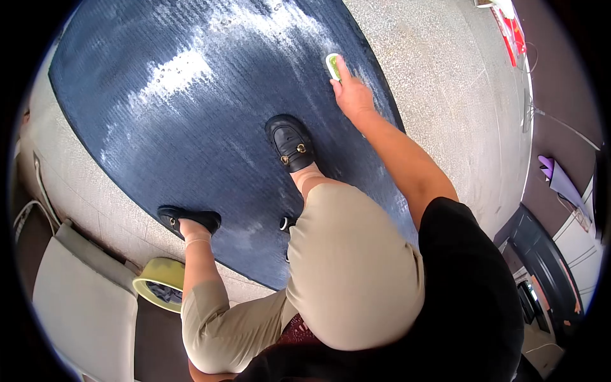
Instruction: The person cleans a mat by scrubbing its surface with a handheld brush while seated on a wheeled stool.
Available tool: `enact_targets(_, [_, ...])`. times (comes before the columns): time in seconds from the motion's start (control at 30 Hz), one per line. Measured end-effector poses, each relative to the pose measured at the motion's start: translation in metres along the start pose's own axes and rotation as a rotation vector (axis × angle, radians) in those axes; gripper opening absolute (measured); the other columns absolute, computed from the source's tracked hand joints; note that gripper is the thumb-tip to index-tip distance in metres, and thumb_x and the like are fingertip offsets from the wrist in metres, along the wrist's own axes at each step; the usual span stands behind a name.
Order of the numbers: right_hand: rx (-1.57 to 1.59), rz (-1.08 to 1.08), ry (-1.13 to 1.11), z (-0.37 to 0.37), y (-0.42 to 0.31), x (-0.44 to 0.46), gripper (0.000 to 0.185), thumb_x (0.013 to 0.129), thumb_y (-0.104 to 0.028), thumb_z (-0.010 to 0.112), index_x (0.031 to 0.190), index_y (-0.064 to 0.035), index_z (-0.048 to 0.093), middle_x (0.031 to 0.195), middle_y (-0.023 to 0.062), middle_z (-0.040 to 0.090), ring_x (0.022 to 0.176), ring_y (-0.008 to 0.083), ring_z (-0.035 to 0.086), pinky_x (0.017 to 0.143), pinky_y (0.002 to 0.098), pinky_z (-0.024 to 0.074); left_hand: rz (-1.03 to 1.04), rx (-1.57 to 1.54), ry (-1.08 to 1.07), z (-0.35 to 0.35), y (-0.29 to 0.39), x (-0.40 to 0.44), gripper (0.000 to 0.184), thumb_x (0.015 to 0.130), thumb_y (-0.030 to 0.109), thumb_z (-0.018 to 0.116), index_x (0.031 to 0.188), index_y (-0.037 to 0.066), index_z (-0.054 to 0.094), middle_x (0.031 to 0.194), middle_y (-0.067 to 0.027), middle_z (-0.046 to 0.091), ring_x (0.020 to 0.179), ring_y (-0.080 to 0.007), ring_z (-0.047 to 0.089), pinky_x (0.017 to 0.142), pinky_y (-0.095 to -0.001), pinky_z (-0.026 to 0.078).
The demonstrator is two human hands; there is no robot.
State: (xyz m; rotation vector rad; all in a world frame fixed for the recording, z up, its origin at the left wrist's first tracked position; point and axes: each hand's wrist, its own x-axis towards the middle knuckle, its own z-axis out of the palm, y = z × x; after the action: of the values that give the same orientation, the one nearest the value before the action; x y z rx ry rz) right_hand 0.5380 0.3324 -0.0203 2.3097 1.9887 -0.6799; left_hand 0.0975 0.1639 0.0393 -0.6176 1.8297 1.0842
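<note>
My right hand [354, 97] is closed around a small oval scrub brush [333, 66], green with a white rim, its bristles hidden underneath. The brush is at the right part of a large dark blue ribbed mat [210, 146], touching or just above it. White powder or suds [178, 73] lie in streaks across the far part of the mat, left of the brush. My left hand is out of sight; only a bit of that arm shows at the bottom edge.
My black shoes [289, 141] are on the mat. A small black-and-white object [286, 224] is partly hidden by my knee. At the left stand a yellow-green basin [159, 270] with dark cloth inside and a grey chair [86, 305]. A dark plastic chair [547, 261] is at the right.
</note>
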Motion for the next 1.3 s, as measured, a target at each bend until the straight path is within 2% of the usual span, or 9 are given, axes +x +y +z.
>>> enact_targets(0.2, [0.011, -0.069, -0.319, 0.017, 0.036, -0.123, 0.066, 0.090, -0.029, 0.056, 0.147, -0.0272, 0.022, 0.079, 0.0189, 0.059, 0.068, 0.0384, 0.062, 0.063, 0.0488, 0.0490, -0.031, -0.015, 0.005, 0.004, 0.004, 0.001, 0.099, 0.074, 0.077, 0.047, 0.149, 0.019, 0.018, 0.156, 0.0019, 0.014, 0.142, -0.0250, 0.014, 0.112, -0.0523, 0.014])
enact_targets(0.33, [-0.039, -0.220, -0.226, 0.014, -0.005, -0.059, 0.063, 0.091, -0.029, 0.054, 0.145, -0.0325, 0.022, 0.079, 0.0185, 0.058, 0.066, 0.0369, 0.062, 0.060, 0.0466, 0.0502, 0.001, -0.001, -0.009, 0.005, 0.000, 0.002, 0.100, 0.074, 0.078, 0.046, 0.149, 0.018, 0.018, 0.155, -0.0014, 0.015, 0.142, -0.0264, 0.014, 0.113, -0.0531, 0.011])
enact_targets(0.47, [0.048, -0.167, -0.137, 0.007, -0.064, 0.013, 0.057, 0.093, -0.031, 0.050, 0.144, -0.0262, 0.025, 0.084, 0.0202, 0.061, 0.072, 0.0381, 0.063, 0.067, 0.0470, 0.0507, -0.017, -0.007, -0.096, -0.005, 0.001, 0.011, 0.102, 0.072, 0.079, 0.047, 0.149, 0.018, 0.019, 0.155, -0.0010, 0.015, 0.142, -0.0262, 0.014, 0.113, -0.0531, 0.011])
enact_targets(0.53, [0.049, -0.055, -0.176, 0.006, -0.071, -0.002, 0.057, 0.093, -0.032, 0.050, 0.144, -0.0271, 0.024, 0.084, 0.0201, 0.061, 0.073, 0.0382, 0.063, 0.068, 0.0470, 0.0506, -0.025, -0.012, 0.099, 0.021, 0.009, -0.024, 0.096, 0.076, 0.073, 0.049, 0.148, 0.017, 0.021, 0.154, -0.0009, 0.020, 0.140, -0.0231, 0.020, 0.112, -0.0481, 0.018])
enact_targets(0.77, [-0.130, 0.023, -0.451, 0.012, 0.086, -0.182, 0.065, 0.091, -0.031, 0.055, 0.146, -0.0323, 0.020, 0.083, 0.0175, 0.057, 0.069, 0.0375, 0.062, 0.063, 0.0485, 0.0493, -0.072, -0.019, -0.072, -0.027, -0.002, 0.042, 0.107, 0.069, 0.081, 0.048, 0.149, 0.019, 0.016, 0.155, 0.0008, 0.014, 0.142, -0.0251, 0.013, 0.113, -0.0503, 0.011])
enact_targets(0.87, [-0.067, -0.031, -0.297, 0.010, 0.084, -0.156, 0.062, 0.092, -0.033, 0.053, 0.146, -0.0324, 0.024, 0.083, 0.0177, 0.058, 0.068, 0.0369, 0.062, 0.063, 0.0477, 0.0500, -0.042, -0.037, 0.003, -0.003, 0.000, 0.012, 0.092, 0.080, 0.071, 0.043, 0.149, 0.016, 0.018, 0.155, -0.0013, 0.016, 0.141, -0.0236, 0.018, 0.113, -0.0458, 0.017])
enact_targets(1.0, [-0.050, 0.019, -0.020, 0.007, 0.006, -0.013, 0.059, 0.092, -0.033, 0.052, 0.145, -0.0260, 0.025, 0.080, 0.0189, 0.061, 0.071, 0.0374, 0.063, 0.065, 0.0481, 0.0498, -0.032, -0.016, -0.001, 0.001, 0.001, 0.002, 0.096, 0.077, 0.072, 0.047, 0.149, 0.016, 0.017, 0.156, -0.0006, 0.015, 0.142, -0.0242, 0.015, 0.113, -0.0492, 0.015])
enact_targets(1.1, [-0.018, -0.001, -0.049, -0.010, -0.009, 0.010, 0.061, 0.091, -0.031, 0.054, 0.144, -0.0253, 0.024, 0.082, 0.0215, 0.061, 0.073, 0.0386, 0.062, 0.065, 0.0487, 0.0488, -0.010, 0.001, -0.057, -0.004, 0.001, 0.007, 0.097, 0.076, 0.073, 0.047, 0.149, 0.017, 0.017, 0.156, -0.0006, 0.015, 0.142, -0.0249, 0.014, 0.112, -0.0511, 0.013])
enact_targets(1.3, [-0.074, 0.120, -0.294, 0.009, 0.119, -0.175, 0.065, 0.093, -0.036, 0.051, 0.147, -0.0336, 0.016, 0.082, 0.0173, 0.059, 0.072, 0.0365, 0.063, 0.063, 0.0481, 0.0497, -0.021, -0.014, -0.006, 0.006, 0.005, -0.006, 0.099, 0.074, 0.076, 0.048, 0.149, 0.019, 0.018, 0.155, 0.0001, 0.015, 0.141, -0.0246, 0.015, 0.113, -0.0502, 0.014])
